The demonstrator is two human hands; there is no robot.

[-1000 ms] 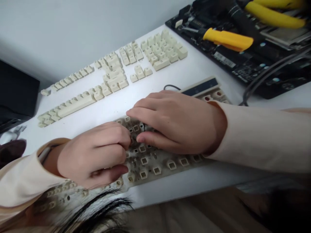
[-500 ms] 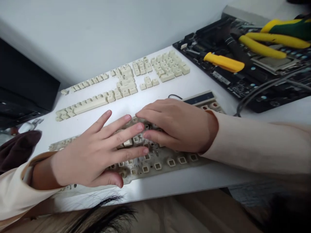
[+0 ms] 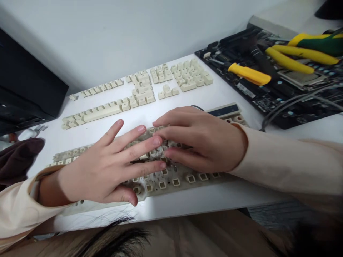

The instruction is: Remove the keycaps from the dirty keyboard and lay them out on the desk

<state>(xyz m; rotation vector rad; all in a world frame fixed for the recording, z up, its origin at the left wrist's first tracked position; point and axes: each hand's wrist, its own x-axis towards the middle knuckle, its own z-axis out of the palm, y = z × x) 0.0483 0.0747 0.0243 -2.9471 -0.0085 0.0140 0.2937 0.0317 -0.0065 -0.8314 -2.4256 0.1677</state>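
Note:
Below both hands lies a dirty, pale keyboard base (image 3: 182,181) with many of its keycaps off, showing square sockets and grey grime. My left hand (image 3: 104,167) is spread flat over its left and middle part, fingers apart, with nothing held. Some pale keycaps (image 3: 70,160) still sit on the base left of that hand. From the right, my right hand (image 3: 203,141) reaches over the middle of the base, fingers bent and thumb apart from the index finger, near the left hand's fingertips. Nothing shows between its fingers; the palm side is hidden.
Loose cream keycaps (image 3: 139,91) stand in keyboard order behind the base. At the right, a black circuit board (image 3: 249,107) carries a yellow-handled screwdriver (image 3: 250,74), yellow-handled pliers (image 3: 292,60) and a grey cable. A black case (image 3: 29,78) and dark cloth (image 3: 20,160) are at left.
My right hand's fingers have spread a little, with the index finger and thumb farther apart. My left hand stays spread over the base. The view has shifted slightly.

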